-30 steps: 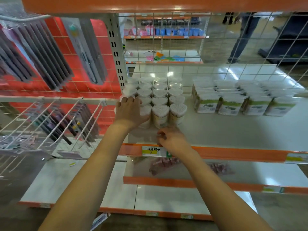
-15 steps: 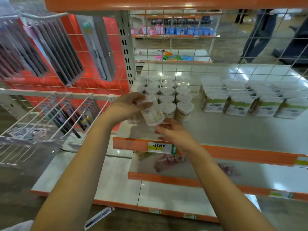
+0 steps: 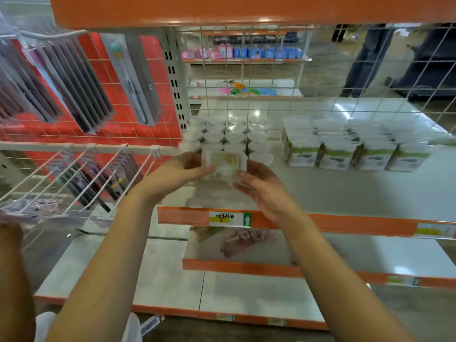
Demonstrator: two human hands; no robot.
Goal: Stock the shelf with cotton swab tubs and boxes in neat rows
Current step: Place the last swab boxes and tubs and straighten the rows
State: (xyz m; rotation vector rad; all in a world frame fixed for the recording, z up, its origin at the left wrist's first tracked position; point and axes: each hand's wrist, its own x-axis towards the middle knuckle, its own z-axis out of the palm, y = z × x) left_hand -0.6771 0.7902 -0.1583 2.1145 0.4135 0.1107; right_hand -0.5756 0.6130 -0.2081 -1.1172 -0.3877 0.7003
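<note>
A clear cotton swab tub (image 3: pixel 223 165) with a pale label is held up between both hands, above the front of the white shelf (image 3: pixel 345 193). My left hand (image 3: pixel 175 172) grips its left side, thumb on top. My right hand (image 3: pixel 261 187) holds its right and lower side with curled fingers. Behind it, heart-shaped swab tubs (image 3: pixel 227 137) stand in neat rows at the shelf's left. Green-labelled swab boxes (image 3: pixel 355 149) stand in rows to the right.
An orange shelf edge (image 3: pixel 345 224) carries a yellow price tag (image 3: pixel 225 218). Wire hooks with hanging packs (image 3: pixel 81 174) stick out on the left. A wire grid (image 3: pixel 320 77) backs the shelf. A lower shelf holds a pink pack (image 3: pixel 244 239). A person's legs (image 3: pixel 365 60) stand beyond.
My left hand lifted a tub from the front left of the rows and brought it toward me; my right hand rose off the shelf front and took its other side.
</note>
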